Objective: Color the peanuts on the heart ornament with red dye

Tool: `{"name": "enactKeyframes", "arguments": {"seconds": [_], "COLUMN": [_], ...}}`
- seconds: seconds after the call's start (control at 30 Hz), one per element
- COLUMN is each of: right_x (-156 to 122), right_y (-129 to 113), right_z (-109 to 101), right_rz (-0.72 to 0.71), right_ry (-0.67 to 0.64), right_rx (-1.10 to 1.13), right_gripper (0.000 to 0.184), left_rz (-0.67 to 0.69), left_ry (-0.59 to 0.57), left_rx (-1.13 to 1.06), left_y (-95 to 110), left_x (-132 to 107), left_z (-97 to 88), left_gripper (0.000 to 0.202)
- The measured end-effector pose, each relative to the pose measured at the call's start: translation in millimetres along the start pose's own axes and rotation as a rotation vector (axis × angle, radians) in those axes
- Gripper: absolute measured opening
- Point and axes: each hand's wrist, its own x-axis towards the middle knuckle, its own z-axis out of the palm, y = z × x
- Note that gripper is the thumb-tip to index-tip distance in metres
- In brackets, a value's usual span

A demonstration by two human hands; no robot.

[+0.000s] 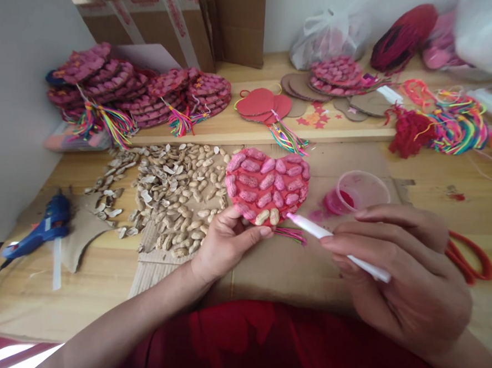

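My left hand (229, 241) grips the lower edge of a red heart-shaped plaque (257, 197), thumb in front. Rows of peanut shells painted pink cover its face, while two shells near the bottom (268, 216) still show tan. A pink and dark tassel (290, 235) trails from underneath. In my right hand (402, 277) is a slim white paintbrush (314, 228), its pink tip at the heart's lower right edge. Just beyond that hand stands a clear plastic cup (365, 186) with pink paint inside.
Loose peanut shells (183, 191) spread over cardboard at left, beside a blue glue gun (52, 222) with a cord. Stacked pink hearts (110, 87), red hearts (259, 104) and colourful tassels (458, 125) line the raised back shelf. A red cord loop (475, 259) lies at right.
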Motion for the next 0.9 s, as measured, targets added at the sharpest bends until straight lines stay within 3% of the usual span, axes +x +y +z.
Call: {"name": "enactKeyframes", "arguments": {"seconds": [0.23,0.47,0.67,0.9], "right_x": [1,3,4,2], "right_y": [0,5,6,7], "right_z": [0,-2,0,-1], "right_rz": [0.031,0.094,0.091,0.162], "right_ry": [0.011,0.081,0.064,0.092], "right_rx": [0.001,-0.032,0.01,0.086], "right_gripper": [0.025,0.022,0.023,0.025], "left_rz": [-0.023,-0.126,-0.195,-0.166], "left_ry": [-0.001,0.041,0.069,0.034], "left_rx": [-0.036,-0.187,-0.251,-0.214], "left_y": [1,9,16,12], "left_x": [0,3,4,3], "left_z": [-0.6,4.1,7.7,5.6], "left_gripper": [0.019,0.027,0.033,0.028]}}
